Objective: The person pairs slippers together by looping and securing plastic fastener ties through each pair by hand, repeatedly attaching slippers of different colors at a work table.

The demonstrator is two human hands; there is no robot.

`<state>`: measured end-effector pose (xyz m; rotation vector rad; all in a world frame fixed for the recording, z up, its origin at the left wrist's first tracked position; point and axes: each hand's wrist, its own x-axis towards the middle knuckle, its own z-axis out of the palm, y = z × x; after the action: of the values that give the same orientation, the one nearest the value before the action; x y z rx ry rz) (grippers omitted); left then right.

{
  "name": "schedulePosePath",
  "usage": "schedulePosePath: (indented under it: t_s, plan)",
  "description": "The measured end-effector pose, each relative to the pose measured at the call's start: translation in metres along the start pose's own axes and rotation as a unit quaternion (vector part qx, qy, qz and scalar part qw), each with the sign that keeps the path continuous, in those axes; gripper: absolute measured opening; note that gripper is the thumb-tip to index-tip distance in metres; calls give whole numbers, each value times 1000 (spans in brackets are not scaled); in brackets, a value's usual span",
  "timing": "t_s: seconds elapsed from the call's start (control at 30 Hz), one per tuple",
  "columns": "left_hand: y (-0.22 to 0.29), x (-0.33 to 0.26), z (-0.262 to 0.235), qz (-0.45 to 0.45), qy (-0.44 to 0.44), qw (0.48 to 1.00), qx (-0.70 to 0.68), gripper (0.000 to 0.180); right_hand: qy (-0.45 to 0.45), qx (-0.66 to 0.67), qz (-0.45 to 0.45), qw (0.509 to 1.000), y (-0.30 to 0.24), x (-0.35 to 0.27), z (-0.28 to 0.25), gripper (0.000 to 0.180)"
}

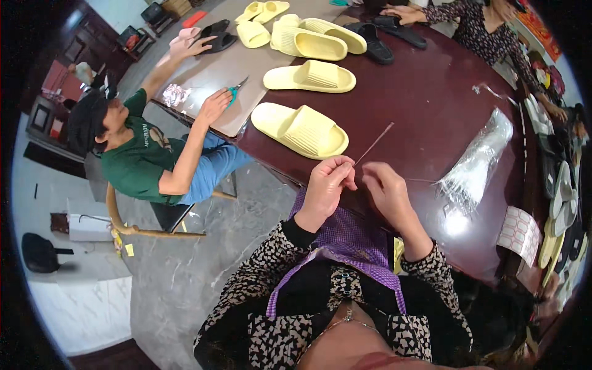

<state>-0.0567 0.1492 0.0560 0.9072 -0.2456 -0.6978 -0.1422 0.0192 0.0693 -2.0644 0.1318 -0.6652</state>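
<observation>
My left hand (328,186) is closed in a pinch on a thin strand (376,143), which sticks up to the right over the dark red table. Close beside it, my right hand (390,196) has its fingers curled in; whether anything is between them is hidden. Just beyond my left hand lies a pale yellow slipper (302,131), its toe toward me. Behind it rests a second yellow slipper (311,77). To the right of my hands is a clear plastic bag (478,160) of thin whitish strands.
A sheet of red-framed labels (519,235) lies at the table's right edge. More yellow slippers (314,40) and black slippers (373,44) stand farther back. At left, a seated person in green (145,157) touches teal-handled scissors (234,92). Another person (472,24) works across the table.
</observation>
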Motion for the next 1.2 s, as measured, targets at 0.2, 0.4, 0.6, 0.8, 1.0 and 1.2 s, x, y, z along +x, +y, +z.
schedulePosePath:
  t_s: [0.2, 0.4, 0.6, 0.8, 1.0, 1.2]
  plan:
    - [18, 15, -26, 8, 30, 994, -105, 12, -40, -164, -20, 985, 23, -11, -28, 13]
    - [47, 20, -54, 68, 84, 986, -128, 13, 23, -290, 133, 947, 57, -18, -100, 17]
    - [58, 26, -74, 97, 91, 981, -139, 12, 26, -416, 208, 885, 79, -30, -144, 15]
    - [32, 22, -34, 35, 75, 994, -76, 9, -11, -128, 64, 990, 9, 20, -79, 18]
    - [-4, 11, -6, -73, 24, 992, -102, 14, -85, 184, 153, 967, 0, 34, 8, 10]
    - [19, 11, -18, -18, 33, 995, 88, 22, -35, 292, 124, 948, 21, 40, 26, 7]
